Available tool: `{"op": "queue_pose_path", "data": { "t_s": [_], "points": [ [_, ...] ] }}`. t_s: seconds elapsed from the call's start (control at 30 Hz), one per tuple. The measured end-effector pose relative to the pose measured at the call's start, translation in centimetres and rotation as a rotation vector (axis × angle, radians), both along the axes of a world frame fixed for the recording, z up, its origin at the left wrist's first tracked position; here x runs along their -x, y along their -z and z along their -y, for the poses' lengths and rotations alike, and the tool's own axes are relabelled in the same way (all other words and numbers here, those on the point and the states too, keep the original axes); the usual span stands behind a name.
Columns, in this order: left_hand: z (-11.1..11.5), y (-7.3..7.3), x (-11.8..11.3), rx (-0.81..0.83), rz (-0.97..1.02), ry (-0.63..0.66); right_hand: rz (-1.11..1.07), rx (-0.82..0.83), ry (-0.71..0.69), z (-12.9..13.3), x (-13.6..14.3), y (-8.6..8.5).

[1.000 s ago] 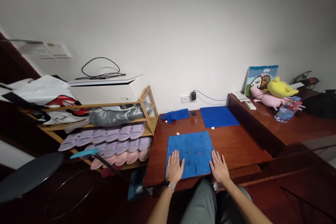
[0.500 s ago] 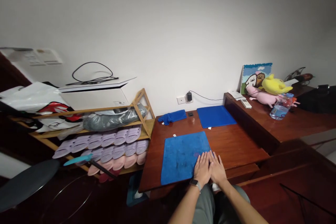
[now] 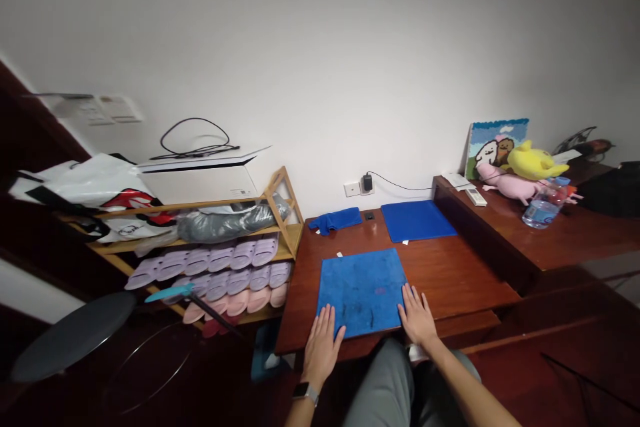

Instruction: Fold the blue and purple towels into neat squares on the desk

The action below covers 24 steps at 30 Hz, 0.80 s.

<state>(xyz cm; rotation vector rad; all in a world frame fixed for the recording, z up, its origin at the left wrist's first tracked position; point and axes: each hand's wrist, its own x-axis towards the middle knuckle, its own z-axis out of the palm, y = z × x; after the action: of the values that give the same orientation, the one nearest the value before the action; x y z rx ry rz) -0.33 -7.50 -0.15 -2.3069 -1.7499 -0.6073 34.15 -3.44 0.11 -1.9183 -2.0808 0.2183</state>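
Both palms lie flat with fingers spread, gripping nothing: the left hand [image 3: 320,347] at the near left corner and the right hand [image 3: 417,317] at the near right corner of the square blue cloth mat [image 3: 363,290], spread on the dark wooden table [image 3: 450,273] beside the bamboo slipper rack [image 3: 280,213].

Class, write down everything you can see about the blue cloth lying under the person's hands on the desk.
The blue cloth is roughly square and looks like soft, napped fabric with darker scuffs and a small purplish spot. It lies spread flat on the reddish-brown wooden desk, its near edge close to the desk's front. The left hand rests flat on its near left corner and the right hand on its near right corner, fingers spread.
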Motion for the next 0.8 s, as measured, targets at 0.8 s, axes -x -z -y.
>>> {"op": "queue_pose_path", "data": {
  "t_s": [0.8],
  "points": [
    [5.6,-11.5,2.9,-0.231,0.315,0.115,-0.267,-0.297,-0.277,6.7,-6.6,-11.0]
  ]
}}
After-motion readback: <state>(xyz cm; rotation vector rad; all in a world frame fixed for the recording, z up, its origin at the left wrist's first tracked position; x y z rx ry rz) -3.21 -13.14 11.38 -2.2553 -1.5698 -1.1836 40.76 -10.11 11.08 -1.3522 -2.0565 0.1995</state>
